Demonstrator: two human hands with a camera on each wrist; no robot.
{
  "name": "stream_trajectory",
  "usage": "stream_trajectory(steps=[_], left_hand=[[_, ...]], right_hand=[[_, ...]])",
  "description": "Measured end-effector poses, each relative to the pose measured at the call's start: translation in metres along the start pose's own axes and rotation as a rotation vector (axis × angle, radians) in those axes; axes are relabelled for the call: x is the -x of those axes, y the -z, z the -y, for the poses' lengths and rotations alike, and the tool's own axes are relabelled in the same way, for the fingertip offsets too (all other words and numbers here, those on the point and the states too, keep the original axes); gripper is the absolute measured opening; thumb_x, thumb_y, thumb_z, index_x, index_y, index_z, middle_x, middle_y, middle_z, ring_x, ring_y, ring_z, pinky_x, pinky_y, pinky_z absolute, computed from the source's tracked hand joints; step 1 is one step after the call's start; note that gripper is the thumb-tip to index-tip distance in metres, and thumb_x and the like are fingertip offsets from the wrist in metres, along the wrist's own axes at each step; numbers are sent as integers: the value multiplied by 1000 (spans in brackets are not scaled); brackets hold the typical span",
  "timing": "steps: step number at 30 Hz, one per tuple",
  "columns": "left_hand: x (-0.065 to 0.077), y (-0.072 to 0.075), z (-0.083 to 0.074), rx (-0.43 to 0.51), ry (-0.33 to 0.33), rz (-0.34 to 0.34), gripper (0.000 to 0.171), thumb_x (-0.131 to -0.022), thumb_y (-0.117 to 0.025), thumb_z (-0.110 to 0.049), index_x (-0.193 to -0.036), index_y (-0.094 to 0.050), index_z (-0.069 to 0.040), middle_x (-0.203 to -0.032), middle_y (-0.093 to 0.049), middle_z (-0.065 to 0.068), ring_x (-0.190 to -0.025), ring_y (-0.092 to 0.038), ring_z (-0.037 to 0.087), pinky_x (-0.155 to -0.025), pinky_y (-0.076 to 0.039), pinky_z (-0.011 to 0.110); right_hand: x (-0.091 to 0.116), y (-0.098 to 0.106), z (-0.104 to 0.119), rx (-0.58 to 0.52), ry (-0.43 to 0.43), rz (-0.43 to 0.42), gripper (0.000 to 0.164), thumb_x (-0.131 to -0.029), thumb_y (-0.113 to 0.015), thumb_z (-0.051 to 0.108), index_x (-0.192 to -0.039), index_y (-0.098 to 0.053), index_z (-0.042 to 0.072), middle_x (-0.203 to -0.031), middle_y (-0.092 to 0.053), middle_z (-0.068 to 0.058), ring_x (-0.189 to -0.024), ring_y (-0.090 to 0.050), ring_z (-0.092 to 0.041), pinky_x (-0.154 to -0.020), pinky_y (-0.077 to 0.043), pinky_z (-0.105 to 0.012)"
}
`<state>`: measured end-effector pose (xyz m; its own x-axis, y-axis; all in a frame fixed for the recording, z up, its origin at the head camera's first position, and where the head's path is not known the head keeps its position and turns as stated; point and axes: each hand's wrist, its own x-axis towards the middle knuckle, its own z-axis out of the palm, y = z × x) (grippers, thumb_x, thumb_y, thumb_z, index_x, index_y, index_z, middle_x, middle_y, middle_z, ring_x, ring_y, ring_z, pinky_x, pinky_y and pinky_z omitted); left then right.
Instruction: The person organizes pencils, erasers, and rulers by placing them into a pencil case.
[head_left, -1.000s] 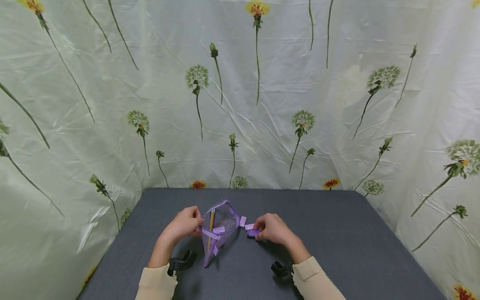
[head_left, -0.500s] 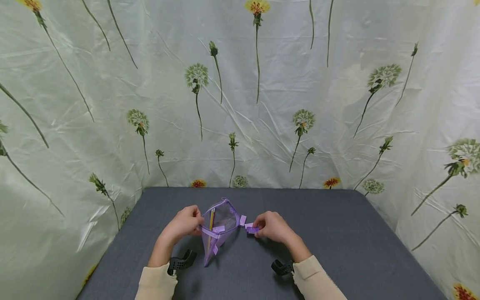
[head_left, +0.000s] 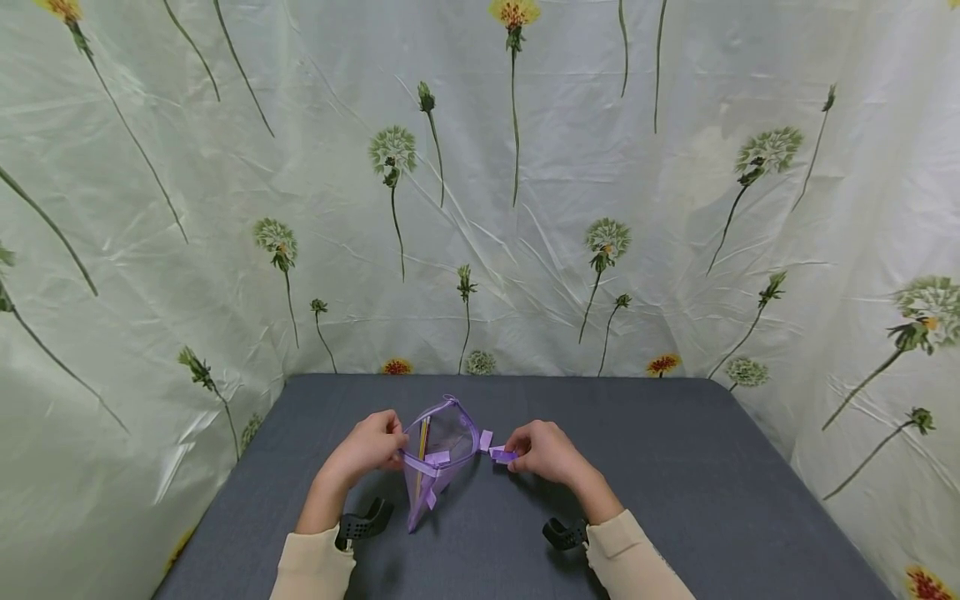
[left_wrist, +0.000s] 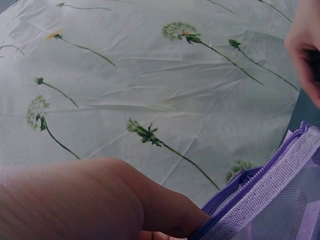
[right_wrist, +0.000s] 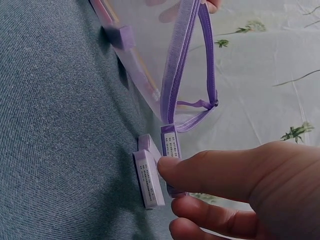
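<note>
A purple see-through mesh zip pouch point(head_left: 420, 463) stands on the table with its mouth open. My left hand point(head_left: 372, 446) pinches its left rim between thumb and fingers; the zip edge point(left_wrist: 250, 186) shows beside the thumb in the left wrist view. Inside the pouch are yellow pencils point(head_left: 424, 437) and a small lilac box point(head_left: 437, 457). My right hand point(head_left: 546, 454) pinches a small dark purple box point(right_wrist: 170, 141) with a printed white label, close to the pouch's right rim. Beneath it, two lilac boxes, one in front point(right_wrist: 148, 179) and one behind point(right_wrist: 145, 142), lie on the table.
The dark grey table point(head_left: 660, 475) spreads out around the hands. Behind and at both sides hangs a pale curtain point(head_left: 337, 167) printed with dandelions. Each wrist carries a black band mount, the left one point(head_left: 365, 522) and the right one point(head_left: 564, 535).
My right hand has raised the dark purple box slightly and shifted it a little left, toward the pouch. The left hand and the pouch stay in place.
</note>
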<state>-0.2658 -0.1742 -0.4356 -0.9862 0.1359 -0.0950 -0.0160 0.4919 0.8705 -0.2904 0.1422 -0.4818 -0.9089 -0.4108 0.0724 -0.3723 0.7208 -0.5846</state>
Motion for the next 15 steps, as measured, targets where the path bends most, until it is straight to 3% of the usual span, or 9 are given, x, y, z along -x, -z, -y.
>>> stream_trajectory(steps=[15], left_hand=[[-2,-2,1,1,0,-3,13,-90,-59,-2,-81,-50,-3,-73,-51,11,-61,-58,23,-62,-55,42]], right_hand=[[2,8,10,7,25,-34,15,-81,-84,14,-94,-77,16,-76,-63,10,-67,-56,-9,-61,-47,-32]])
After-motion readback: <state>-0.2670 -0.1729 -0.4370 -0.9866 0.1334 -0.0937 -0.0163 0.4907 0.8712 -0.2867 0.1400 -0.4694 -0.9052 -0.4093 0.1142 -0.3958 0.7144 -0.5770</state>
